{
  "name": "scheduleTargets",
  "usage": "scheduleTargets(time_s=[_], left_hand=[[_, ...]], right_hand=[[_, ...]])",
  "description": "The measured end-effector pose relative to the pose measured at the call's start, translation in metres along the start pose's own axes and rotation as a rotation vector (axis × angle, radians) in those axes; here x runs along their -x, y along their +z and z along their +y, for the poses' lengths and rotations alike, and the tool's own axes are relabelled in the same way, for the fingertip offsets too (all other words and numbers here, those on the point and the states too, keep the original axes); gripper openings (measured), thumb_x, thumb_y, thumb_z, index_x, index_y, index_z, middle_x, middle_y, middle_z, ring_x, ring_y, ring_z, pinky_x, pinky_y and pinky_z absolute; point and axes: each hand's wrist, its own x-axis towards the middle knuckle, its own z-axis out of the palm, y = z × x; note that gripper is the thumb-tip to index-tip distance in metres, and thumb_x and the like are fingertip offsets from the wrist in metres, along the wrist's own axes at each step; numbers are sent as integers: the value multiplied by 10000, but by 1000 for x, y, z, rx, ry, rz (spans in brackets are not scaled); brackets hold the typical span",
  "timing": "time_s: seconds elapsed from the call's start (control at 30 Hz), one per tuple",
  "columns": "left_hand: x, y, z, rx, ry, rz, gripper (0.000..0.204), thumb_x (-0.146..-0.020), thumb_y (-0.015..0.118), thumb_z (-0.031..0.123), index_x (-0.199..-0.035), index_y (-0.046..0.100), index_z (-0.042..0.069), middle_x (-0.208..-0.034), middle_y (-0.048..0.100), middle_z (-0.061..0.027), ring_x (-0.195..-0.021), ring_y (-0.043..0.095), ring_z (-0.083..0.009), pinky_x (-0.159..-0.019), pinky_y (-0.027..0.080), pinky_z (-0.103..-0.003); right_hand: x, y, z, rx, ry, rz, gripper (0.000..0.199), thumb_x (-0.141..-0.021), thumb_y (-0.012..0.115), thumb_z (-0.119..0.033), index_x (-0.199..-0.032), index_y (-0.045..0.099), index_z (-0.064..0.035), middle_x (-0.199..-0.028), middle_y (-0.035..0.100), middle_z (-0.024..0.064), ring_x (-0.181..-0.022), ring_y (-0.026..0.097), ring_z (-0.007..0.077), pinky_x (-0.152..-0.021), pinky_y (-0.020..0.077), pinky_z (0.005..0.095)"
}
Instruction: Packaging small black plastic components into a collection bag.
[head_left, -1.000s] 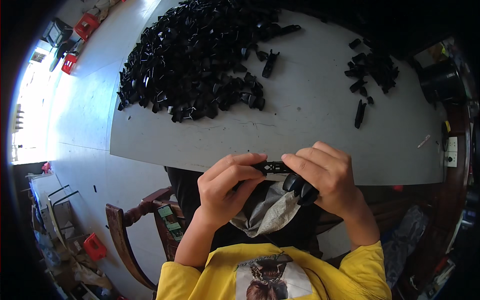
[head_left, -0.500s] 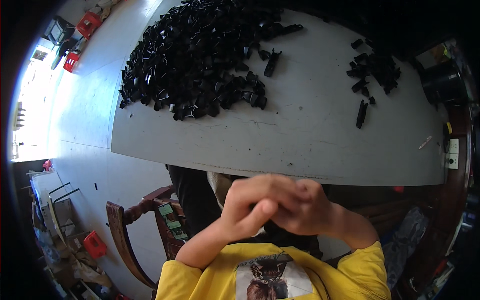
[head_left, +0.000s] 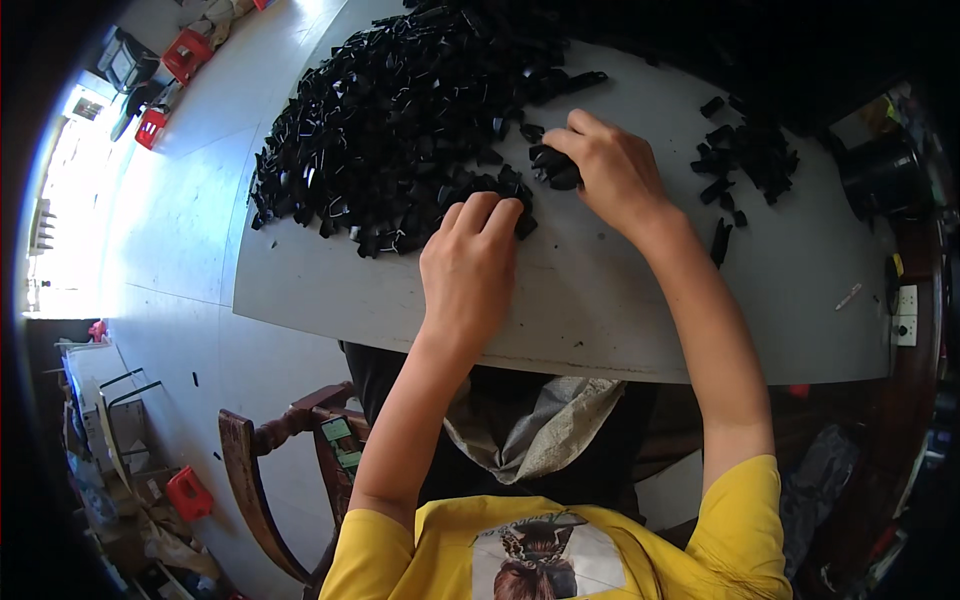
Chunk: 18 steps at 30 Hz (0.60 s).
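Note:
A big heap of small black plastic pieces [head_left: 380, 130] covers the table's far left. At the heap's near right edge, my left hand [head_left: 470, 262] is closed, its bent fingers down among the pieces. What its fingertips hold is hidden. My right hand [head_left: 615, 175] is just right of the heap, thumb and fingers closed on a dark black plastic piece [head_left: 556, 170]; whether it is one piece or a few together I cannot tell. A small loose piece [head_left: 531, 132] lies close by its fingers.
The grey table [head_left: 640, 310] curves across the view. A smaller black pile [head_left: 765, 155] lies at the right, with a long black piece [head_left: 720, 242] nearer me. A white stick [head_left: 848, 297] rests near the right edge. A pale cloth sack [head_left: 535, 430] covers my lap; a wooden chair [head_left: 240, 450] stands left.
Both hands were together in front of my body, below the table edge. They have parted and reached forward, left to the heap, right beside it. The sack on my lap has come into sight.

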Motion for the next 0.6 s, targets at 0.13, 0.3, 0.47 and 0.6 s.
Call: scheduleTargets(time_s=[0.13, 0.3, 0.47, 0.6], left_hand=[[1, -1, -4, -71, -8, -12, 264, -716, 656, 4, -968, 617, 75, -891, 575, -34, -813, 570, -239, -652, 480, -347], [6, -12, 0, 147, -105, 120, 264, -736, 645, -45, -974, 617, 67, -923, 618, -49, -732, 631, -236, -620, 512, -302], [26, -41, 13, 1222, -706, -48, 140, -869, 606, -35, -1007, 604, -53, -1018, 643, -101, -816, 659, -137, -717, 549, -240], [40, -44, 23, 1401, -626, -55, 199, -862, 660, 9, -1034, 607, -75, -1089, 639, -176, -868, 651, -144, -801, 542, -269]], right_hand=[[18, -11, -5, 47, -5, -33, 372, -652, 647, 131, -977, 642, -49, -917, 602, 60, -839, 634, 265, -714, 535, 373], [49, -31, -7, -41, 4, 101, 333, -683, 709, 56, -981, 594, -37, -863, 635, 97, -819, 657, 277, -683, 538, 355], [93, -49, -36, -469, 123, 121, 338, -700, 766, -29, -979, 576, -39, -833, 635, 112, -754, 661, 262, -638, 521, 342], [110, -65, -55, -520, 36, 118, 322, -688, 774, -43, -951, 592, -2, -825, 627, 124, -708, 646, 270, -626, 507, 338]])
